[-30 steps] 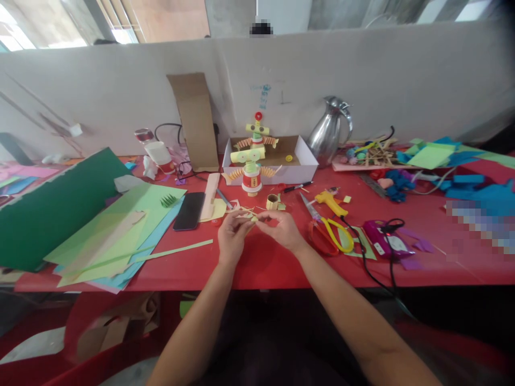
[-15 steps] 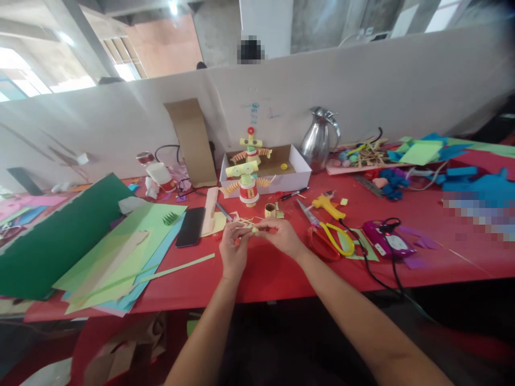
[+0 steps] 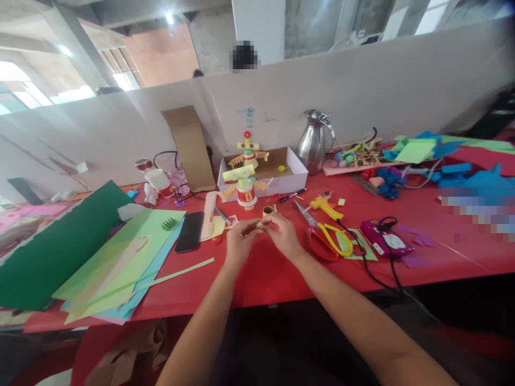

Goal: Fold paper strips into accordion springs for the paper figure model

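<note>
My left hand (image 3: pixel 240 243) and my right hand (image 3: pixel 282 236) meet over the red table, fingertips pinched together. Between them is a small pale-green piece of paper (image 3: pixel 259 224), mostly covered by the fingers. Just behind the fingertips stands a short brown cardboard ring (image 3: pixel 267 210). Farther back a paper robot figure (image 3: pixel 246 194) stands upright, with a yellow tube head, pleated arms and a red-and-white body. Another similar figure (image 3: pixel 248 153), topped by a red ball, is behind it by the white box (image 3: pixel 292 177).
Scissors (image 3: pixel 322 230) and a yellow glue gun (image 3: pixel 326 207) lie right of my hands, near a purple power box (image 3: pixel 386 239) with black cords. A phone (image 3: pixel 189 231) and green paper sheets (image 3: pixel 148 230) lie left. A steel jug (image 3: pixel 314 142) stands behind.
Both hands have shifted slightly, with the fingertips drawn closer together around the small green paper piece. It is more covered now. The view has tilted a little.
</note>
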Available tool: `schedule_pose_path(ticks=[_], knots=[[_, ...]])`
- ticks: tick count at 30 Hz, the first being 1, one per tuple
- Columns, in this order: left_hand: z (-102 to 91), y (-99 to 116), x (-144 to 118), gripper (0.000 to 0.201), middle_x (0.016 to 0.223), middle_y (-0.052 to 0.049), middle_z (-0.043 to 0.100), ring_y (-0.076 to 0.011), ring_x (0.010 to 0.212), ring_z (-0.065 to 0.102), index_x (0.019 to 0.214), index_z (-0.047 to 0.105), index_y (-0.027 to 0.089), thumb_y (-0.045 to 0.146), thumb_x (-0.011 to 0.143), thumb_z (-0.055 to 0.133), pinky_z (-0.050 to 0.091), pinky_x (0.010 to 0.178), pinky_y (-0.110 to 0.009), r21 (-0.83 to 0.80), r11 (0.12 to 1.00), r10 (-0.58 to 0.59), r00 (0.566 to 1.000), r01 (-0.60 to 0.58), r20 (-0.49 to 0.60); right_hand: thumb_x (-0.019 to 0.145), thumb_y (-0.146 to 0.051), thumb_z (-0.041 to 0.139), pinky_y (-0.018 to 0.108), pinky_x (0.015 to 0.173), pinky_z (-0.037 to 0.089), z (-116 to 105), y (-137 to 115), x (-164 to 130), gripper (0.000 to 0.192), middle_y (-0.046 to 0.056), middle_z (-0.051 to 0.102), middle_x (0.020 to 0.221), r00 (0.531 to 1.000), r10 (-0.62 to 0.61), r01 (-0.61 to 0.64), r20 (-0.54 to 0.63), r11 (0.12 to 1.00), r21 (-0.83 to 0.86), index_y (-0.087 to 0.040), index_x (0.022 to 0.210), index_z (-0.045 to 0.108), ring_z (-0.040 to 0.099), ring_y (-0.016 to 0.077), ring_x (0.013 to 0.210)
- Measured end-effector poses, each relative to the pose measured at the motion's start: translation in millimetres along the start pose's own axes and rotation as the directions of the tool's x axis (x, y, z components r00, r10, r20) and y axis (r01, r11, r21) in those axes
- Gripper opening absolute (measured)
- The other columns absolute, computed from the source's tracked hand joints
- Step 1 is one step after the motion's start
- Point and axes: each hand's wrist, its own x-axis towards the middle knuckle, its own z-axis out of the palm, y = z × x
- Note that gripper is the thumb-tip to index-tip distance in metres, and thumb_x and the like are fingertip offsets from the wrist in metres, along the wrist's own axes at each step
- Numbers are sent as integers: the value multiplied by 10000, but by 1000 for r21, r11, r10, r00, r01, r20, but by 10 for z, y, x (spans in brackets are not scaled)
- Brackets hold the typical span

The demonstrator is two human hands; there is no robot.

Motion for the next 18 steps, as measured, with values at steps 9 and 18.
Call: schedule_pose_path(ticks=[9,18], knots=[[-67,-144,-55,132,920,-48,735,-205,903,667,869,787,256,259,747,739,530,860,-364,81,988,140,985,-132,-100,855,-298,622,323,735,540,55,1,-37,107,44,721,846,987,87,-96,132,994,59,-217,831,687,673,203,799],[-118,-129,-96,133,840,-55,730,-180,806,682,837,769,227,195,827,640,562,744,-316,187,941,306,944,-281,-121,759,-378,708,334,761,556,127,11,-62,195,44,756,807,960,232,-253,156,959,129,-194,821,720,701,207,776]])
